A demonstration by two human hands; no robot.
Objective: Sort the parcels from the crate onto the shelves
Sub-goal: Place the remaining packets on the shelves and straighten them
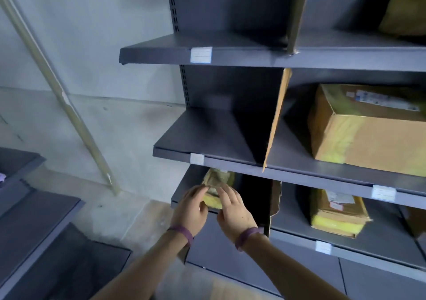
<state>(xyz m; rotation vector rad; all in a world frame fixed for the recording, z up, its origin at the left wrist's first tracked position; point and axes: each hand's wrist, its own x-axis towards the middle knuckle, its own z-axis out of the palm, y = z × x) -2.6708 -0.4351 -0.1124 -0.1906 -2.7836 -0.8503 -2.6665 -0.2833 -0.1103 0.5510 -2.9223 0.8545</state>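
**Small parcel held at the lower shelf, head view**

Both hands reach forward to a small parcel (217, 183), wrapped in clear film with yellow tape, which lies in the left compartment of the lower shelf (189, 177). The left hand (191, 210) grasps the parcel's near left corner, fingers on top and thumb at the near edge. The right hand (232, 210) grasps the near right side in the same way, fingers laid over the top. The parcel's far end is tucked under the middle shelf (207, 133), directly above the hands. Each wrist bears a purple wristband (182, 231). Just right of the right hand stands a torn cardboard divider (275, 198); beyond it, further right on the same shelf, lies a taped parcel (336, 212). Above and to the right of the hands a large cardboard box (368, 133) sits on the middle shelf. A white label (197, 158) is fixed to that shelf's front edge, just above the left hand
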